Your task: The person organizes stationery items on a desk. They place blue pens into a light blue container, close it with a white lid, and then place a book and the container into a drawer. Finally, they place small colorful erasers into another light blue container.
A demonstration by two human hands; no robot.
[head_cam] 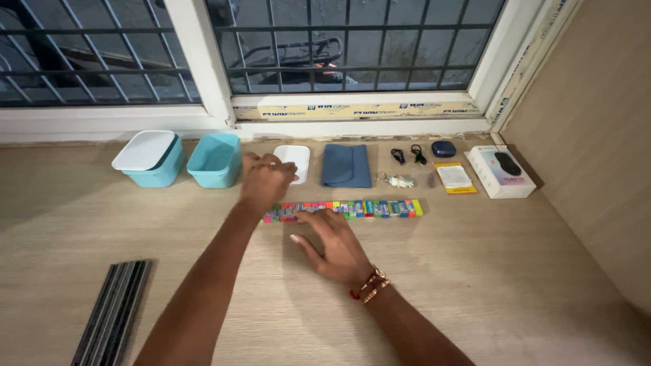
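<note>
Left hand is curled w/ knuckles up over the left end of a long row of small multicoloured blocks; fingers bent in, tips hidden, so can't tell if its grip is closed on a block or only resting there. Right hand lies palm down, fingers spread apart and flat, fingertips touching the row's near edge left of centre, holding nothing. Red and gold bangles sit on the right wrist.

The row lies on the pale wood-grain counter, long axis running left-right, parallel to the window sill, blocks end to end.

Behind it, l. to r.: a teal plastic box w/ white lid, an open teal plastic box, a white rectangular lid just beside the left hand, a folded blue cloth pouch.
</note>
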